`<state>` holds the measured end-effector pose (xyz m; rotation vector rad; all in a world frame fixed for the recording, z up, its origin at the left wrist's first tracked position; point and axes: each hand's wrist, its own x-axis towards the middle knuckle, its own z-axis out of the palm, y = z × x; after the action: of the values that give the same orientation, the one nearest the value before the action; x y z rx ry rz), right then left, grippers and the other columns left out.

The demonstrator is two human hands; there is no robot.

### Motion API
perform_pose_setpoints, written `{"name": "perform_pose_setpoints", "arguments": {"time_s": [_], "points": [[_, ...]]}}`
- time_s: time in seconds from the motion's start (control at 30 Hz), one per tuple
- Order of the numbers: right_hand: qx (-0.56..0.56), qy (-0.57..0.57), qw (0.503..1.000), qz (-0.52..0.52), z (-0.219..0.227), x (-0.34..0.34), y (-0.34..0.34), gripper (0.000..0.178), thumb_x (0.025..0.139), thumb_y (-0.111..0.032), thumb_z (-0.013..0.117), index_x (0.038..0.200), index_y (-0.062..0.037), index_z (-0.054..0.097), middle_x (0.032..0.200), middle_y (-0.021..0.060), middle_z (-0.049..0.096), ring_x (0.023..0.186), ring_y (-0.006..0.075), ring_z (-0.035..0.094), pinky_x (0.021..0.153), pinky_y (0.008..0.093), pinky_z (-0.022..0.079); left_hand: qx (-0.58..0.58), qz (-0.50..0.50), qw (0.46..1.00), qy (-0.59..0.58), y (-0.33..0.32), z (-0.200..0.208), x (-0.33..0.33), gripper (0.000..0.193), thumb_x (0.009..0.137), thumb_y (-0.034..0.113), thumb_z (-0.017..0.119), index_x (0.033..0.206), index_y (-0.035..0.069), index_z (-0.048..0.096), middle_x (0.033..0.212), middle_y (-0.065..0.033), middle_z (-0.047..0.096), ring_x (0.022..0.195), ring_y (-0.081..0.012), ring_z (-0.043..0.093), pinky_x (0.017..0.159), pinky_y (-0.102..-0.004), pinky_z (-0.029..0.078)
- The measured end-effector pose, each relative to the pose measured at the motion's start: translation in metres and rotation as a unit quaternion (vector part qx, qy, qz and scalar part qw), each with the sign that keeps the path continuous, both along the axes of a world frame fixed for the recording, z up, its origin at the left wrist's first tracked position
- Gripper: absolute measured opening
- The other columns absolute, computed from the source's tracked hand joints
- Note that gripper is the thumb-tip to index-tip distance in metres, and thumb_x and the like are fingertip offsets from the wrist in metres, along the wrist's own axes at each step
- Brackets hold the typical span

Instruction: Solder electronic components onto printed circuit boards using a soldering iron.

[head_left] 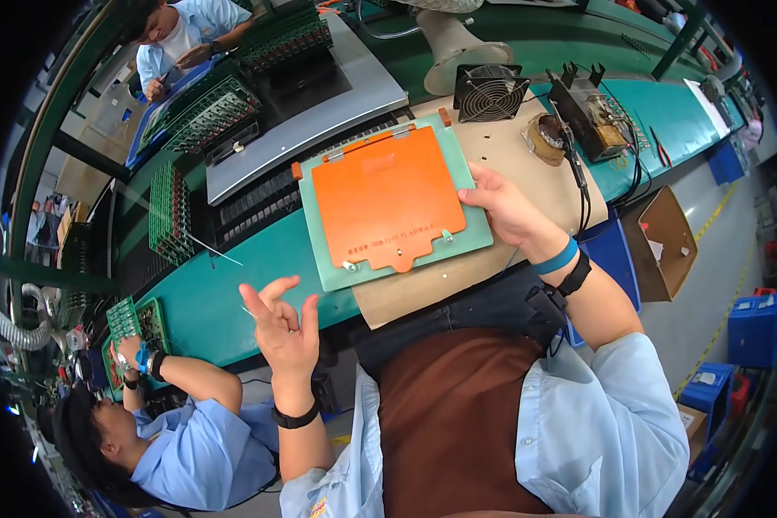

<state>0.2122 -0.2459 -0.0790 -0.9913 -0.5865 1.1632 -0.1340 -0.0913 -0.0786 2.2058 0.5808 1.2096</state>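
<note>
1. With right hand [514,211], pinching green-and-orange fixture [388,194] by its right edge, over the front edge of worktop [203,302].
2. With left hand [287,341], fingers spread; hold unclear.
3. Oriented tab toward front edge, hinge toward rear edge, long axis roughly along both.
4. Near rear edge: black fan [492,93]; beside right wrist: black cables [581,194].
5. Beyond front edge, rightward: cardboard box [665,207] containing white scrap [656,250].

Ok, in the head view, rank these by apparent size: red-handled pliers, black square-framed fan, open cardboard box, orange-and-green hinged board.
1. Orange-and-green hinged board
2. Open cardboard box
3. Black square-framed fan
4. Red-handled pliers
True sizes unsure: the board is nearest the camera.
</note>
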Motion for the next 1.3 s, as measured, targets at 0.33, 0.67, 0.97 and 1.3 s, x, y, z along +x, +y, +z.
{"name": "perform_pose_setpoints", "arguments": {"time_s": [0.33, 0.67, 0.97, 1.3], "points": [[-0.234, -0.533, 0.81, -0.065, 0.013, 0.0, 0.005, 0.062, 0.097, -0.006, 0.067, 0.155, -0.0008, 0.048, 0.123, 0.0144, 0.067, 0.115, 0.0279, 0.066, 0.097, 0.0379, 0.055, 0.034, -0.026, 0.962, 0.271, 0.011, 0.009, 0.033, 0.083, 0.083, 0.005, 0.086, 0.157, 0.018, 0.053, 0.108, -0.0053, 0.071, 0.07, -0.0231, 0.066, 0.06, -0.0349, 0.054], [-0.105, -0.682, 0.719, -0.085, 0.007, -0.042, -0.028, 0.034, 0.088, -0.015, 0.08, 0.115, -0.0053, 0.062, 0.104, 0.0134, 0.063, 0.098, 0.0351, 0.065, 0.08, 0.0436, 0.056, 0.045, -0.061, 0.963, 0.26, 0.016, 0.014, 0.053, 0.023, 0.082, 0.006, 0.084, 0.103, 0.009, 0.075, 0.098, -0.0069, 0.069, 0.079, -0.0268, 0.071, 0.065, -0.0368, 0.056], [-0.067, -0.699, 0.712, -0.026, 0.003, -0.043, -0.027, 0.024, 0.088, -0.017, 0.079, 0.102, -0.0078, 0.061, 0.099, 0.0092, 0.064, 0.093, 0.0311, 0.067, 0.075, 0.0433, 0.056, 0.09, -0.1, 0.935, 0.327, 0.025, 0.021, 0.058, 0.022, 0.082, 0.017, 0.085, 0.098, 0.013, 0.072, 0.091, -0.0034, 0.064, 0.075, -0.0266, 0.07, 0.058, -0.0394, 0.055], [0.008, -0.722, 0.691, 0.021, 0.0, -0.026, -0.027, 0.019, 0.088, -0.013, 0.076, 0.102, -0.0095, 0.064, 0.097, 0.0072, 0.06, 0.091, 0.0285, 0.065, 0.073, 0.0408, 0.056, 0.141, -0.095, 0.92, 0.352, 0.016, 0.015, 0.067, 0.029, 0.082, 0.017, 0.084, 0.105, 0.011, 0.067, 0.094, -0.0059, 0.06, 0.077, -0.027, 0.068, 0.06, -0.0403, 0.055]]}}
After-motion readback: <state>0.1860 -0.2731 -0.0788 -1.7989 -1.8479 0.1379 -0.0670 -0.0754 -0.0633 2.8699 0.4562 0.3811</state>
